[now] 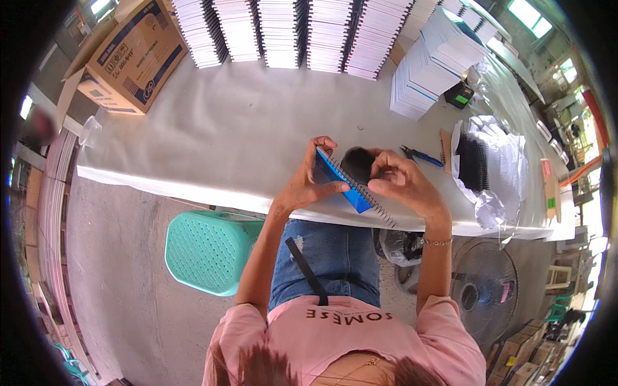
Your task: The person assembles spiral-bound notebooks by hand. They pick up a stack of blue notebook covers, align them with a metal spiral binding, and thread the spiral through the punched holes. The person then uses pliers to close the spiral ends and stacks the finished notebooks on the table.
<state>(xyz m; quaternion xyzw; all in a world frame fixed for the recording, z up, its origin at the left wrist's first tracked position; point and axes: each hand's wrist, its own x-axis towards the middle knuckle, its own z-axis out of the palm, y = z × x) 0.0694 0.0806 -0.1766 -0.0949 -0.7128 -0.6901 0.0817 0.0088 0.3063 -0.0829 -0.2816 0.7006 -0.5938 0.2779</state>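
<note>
A small blue-covered notebook [359, 201] is tilted above the table's front edge, gripped between the thumb and fingers of my left hand [302, 183]. A thin dark spiral coil [384, 213] runs along its edge, and the coil's loose end sticks out past the near corner. My right hand [409, 183] has its fingers bent and closed together right beside the coil. Just behind those fingertips is a dark rounded object [356, 162], partly covered by the hand. What the right fingertips pinch is too small to make out.
Blue-handled pliers [425, 157] and a bundle of black coils [473, 162] on white wrapping lie to the right. Tall stacks of spiral-bound books [280, 35], white paper stacks [425, 74] and a cardboard box [132, 58] line the back. A green stool [206, 253] and a fan [483, 283] stand below.
</note>
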